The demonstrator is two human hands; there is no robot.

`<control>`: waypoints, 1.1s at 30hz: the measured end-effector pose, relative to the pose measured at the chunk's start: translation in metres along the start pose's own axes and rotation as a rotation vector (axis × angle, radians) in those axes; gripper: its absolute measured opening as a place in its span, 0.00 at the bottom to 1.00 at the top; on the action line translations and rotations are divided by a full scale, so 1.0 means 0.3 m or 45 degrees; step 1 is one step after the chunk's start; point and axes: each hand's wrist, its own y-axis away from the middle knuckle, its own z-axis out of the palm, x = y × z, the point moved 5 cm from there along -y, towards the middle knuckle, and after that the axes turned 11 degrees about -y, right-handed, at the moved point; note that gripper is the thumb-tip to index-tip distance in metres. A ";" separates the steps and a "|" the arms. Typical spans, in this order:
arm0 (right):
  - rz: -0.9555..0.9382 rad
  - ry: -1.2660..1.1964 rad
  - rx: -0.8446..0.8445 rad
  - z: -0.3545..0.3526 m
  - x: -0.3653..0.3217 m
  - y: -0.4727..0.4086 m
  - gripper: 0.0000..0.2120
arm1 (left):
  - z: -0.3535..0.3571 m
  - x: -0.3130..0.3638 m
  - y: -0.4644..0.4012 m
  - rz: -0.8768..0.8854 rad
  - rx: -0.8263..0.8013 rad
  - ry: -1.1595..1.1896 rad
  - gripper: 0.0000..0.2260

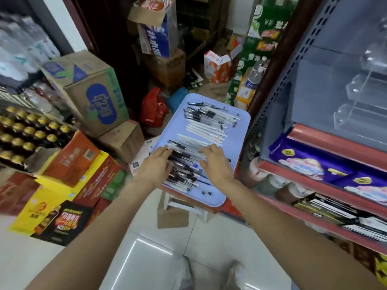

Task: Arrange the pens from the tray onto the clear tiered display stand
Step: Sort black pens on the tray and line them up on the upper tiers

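Over on my far left there's a rack of dark bottles with gold caps (25,130), and next to it a stack of brown cardboard boxes with blue and green print (92,95), plus some yellow and orange gift bags (52,197) leaning on the floor. Then my left hand (156,164) comes in, fingers spread fairly straight and lying on the near bunch of black-capped clear pens (184,164), not really wrapped around any of them. Those sit on the pale blue rectangular plastic tray (211,197), which is parked on a small stool just beside the shelving. Further up the tray there's a row of white pens (204,130) and another cluster of black-capped ones at the far end. My right hand (215,162) is on the same near bunch, fingers bent down onto the pens, touching them but I can't tell if it's actually pinching one. To the right is the red-edged metal shelf unit (314,170), and the clear tiered acrylic display stand (360,95) is up on its upper shelf, well apart from the tray. Below that, purple snack packets (310,162).
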 end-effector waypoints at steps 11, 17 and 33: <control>0.017 0.254 -0.109 0.036 -0.059 -0.080 0.14 | 0.003 -0.066 -0.071 0.136 -0.016 0.040 0.21; 0.017 0.388 -0.165 0.042 -0.093 -0.095 0.11 | 0.001 -0.085 -0.099 0.138 0.030 0.279 0.18; 0.158 0.223 -0.095 0.014 -0.063 -0.119 0.08 | -0.017 -0.101 -0.265 0.024 0.061 0.321 0.13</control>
